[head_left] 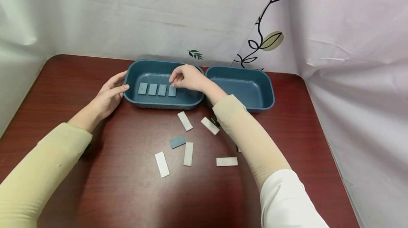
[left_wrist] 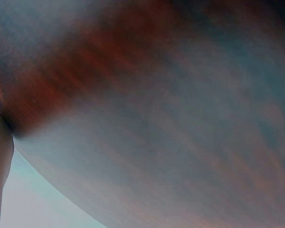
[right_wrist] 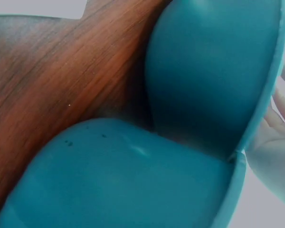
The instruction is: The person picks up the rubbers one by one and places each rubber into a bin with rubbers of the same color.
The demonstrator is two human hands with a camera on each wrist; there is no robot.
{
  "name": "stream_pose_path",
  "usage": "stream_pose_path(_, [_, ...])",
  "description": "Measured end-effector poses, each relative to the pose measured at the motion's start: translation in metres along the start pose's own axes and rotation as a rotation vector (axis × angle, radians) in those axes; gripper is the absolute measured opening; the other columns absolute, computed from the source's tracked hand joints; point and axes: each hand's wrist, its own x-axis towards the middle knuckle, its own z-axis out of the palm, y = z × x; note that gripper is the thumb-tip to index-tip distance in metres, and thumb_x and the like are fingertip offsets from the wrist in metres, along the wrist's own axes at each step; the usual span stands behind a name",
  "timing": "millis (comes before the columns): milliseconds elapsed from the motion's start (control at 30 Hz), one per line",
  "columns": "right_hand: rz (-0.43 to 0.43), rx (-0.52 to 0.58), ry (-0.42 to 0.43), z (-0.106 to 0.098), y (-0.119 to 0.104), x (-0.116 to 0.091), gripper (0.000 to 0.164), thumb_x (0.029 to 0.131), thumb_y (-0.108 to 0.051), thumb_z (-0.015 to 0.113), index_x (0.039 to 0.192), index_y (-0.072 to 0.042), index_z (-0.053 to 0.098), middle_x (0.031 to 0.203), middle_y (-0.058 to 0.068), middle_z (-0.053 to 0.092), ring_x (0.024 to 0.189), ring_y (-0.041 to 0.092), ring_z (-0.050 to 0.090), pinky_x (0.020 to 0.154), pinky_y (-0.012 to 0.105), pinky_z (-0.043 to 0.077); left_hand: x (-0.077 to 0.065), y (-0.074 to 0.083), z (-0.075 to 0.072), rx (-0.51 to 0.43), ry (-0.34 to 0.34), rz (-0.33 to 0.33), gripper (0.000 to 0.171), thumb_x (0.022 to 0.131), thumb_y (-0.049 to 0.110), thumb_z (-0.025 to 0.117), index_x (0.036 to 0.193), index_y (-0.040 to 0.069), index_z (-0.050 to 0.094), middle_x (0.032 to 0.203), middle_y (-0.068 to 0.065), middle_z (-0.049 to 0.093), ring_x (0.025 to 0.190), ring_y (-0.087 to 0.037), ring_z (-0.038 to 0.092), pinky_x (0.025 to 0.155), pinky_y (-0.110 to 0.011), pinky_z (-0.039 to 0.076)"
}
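At the back left of the table, my left hand holds the left end of a blue tray, its thumb at the rim and its other fingers along the outside. Several small blue tiles lie in a row on that tray's floor. Over the tray, my right hand pinches the top end of the rightmost blue tile, with fingertips covering its upper edge. In the right wrist view, part of a hand shows beyond the tray rims. The left wrist view is mostly blurred.
A second blue tray stands directly right of the first. In front lie several white tiles and another blue tile on the dark red table. My right sleeve partly covers one more tile. A white curtain hangs behind.
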Motion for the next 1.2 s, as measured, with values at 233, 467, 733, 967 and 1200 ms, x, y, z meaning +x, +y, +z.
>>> stream_pose_path(233, [-0.044,0.017,-0.028,0.0,-0.01,-0.016,0.017,0.103,-0.007,0.069,0.116,0.003,0.075,0.111,0.015,0.074,0.103,0.023,0.069,0.092,0.028,0.056,0.001,0.001,0.001,-0.017,0.005,-0.005,0.047,0.108,0.0,0.052,0.15,0.019,0.048,0.146,0.009,0.052,0.129,-0.001,0.053,0.106,-0.016,0.04])
stream_pose_path(467, [-0.077,-0.004,-0.064,0.005,-0.02,-0.032,0.016,0.102,-0.008,0.071,0.115,0.002,0.075,0.108,0.013,0.074,0.1,0.023,0.069,0.091,0.026,0.057,0.001,0.0,0.0,-0.04,0.0,0.013,0.046,0.107,-0.002,0.051,0.148,0.019,0.051,0.144,0.008,0.055,0.128,-0.003,0.055,0.105,-0.016,0.041])
stream_pose_path(733, [-0.14,-0.011,-0.091,0.014,-0.021,-0.05,0.012,0.1,-0.007,0.074,0.111,-0.003,0.076,0.109,0.01,0.074,0.097,0.018,0.07,0.089,0.023,0.058,0.0,0.001,-0.001,-0.026,-0.011,0.01,0.047,0.108,-0.002,0.051,0.15,0.018,0.048,0.146,0.008,0.054,0.13,-0.002,0.054,0.106,-0.016,0.04])
stream_pose_path(967, [-0.152,-0.02,-0.105,0.021,-0.018,-0.061,0.011,0.101,-0.008,0.074,0.111,-0.005,0.077,0.108,0.009,0.072,0.096,0.016,0.07,0.088,0.021,0.058,0.0,0.001,0.001,-0.042,-0.007,0.014,0.046,0.107,-0.003,0.051,0.149,0.018,0.049,0.144,0.008,0.056,0.127,-0.002,0.056,0.105,-0.015,0.043])
stream_pose_path(1200, [-0.177,-0.034,-0.121,0.03,-0.016,-0.074,0.014,0.1,-0.006,0.074,0.113,-0.001,0.076,0.109,0.01,0.071,0.096,0.015,0.07,0.088,0.019,0.058,0.0,0.001,0.001,-0.036,-0.002,0.005,0.046,0.107,-0.002,0.051,0.149,0.018,0.049,0.144,0.009,0.054,0.127,-0.002,0.055,0.105,-0.015,0.041])
